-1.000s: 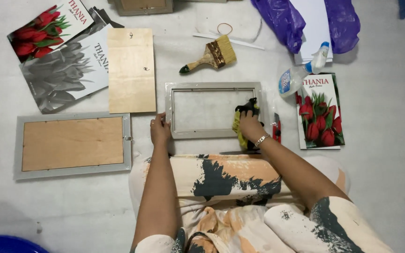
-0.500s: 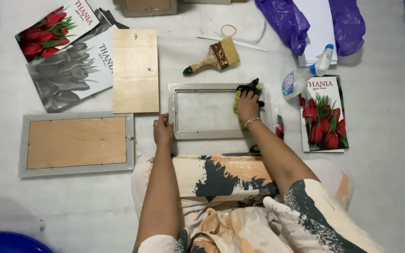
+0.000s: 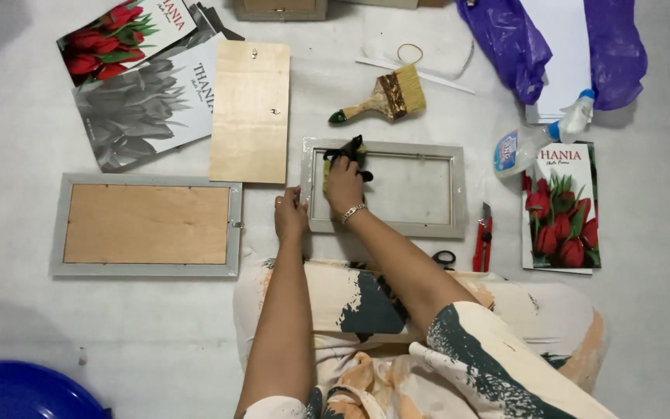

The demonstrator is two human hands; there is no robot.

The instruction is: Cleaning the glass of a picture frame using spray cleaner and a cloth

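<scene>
Lying under right fingers (image 3: 340,172): cloth (image 3: 348,151)

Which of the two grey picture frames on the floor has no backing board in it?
The grey frame under both hands, right of the loose plywood board. Its middle is open, while the other frame, further left, has its plywood back fitted.

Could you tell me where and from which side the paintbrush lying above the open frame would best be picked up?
Probably by the wooden handle of the paintbrush, coming from above at its lower-left end. It lies flat, handle pointing down-left toward the plywood board, with bare floor around it. The wide bristle end points up-right, near a rubber band and a white strip.
</scene>
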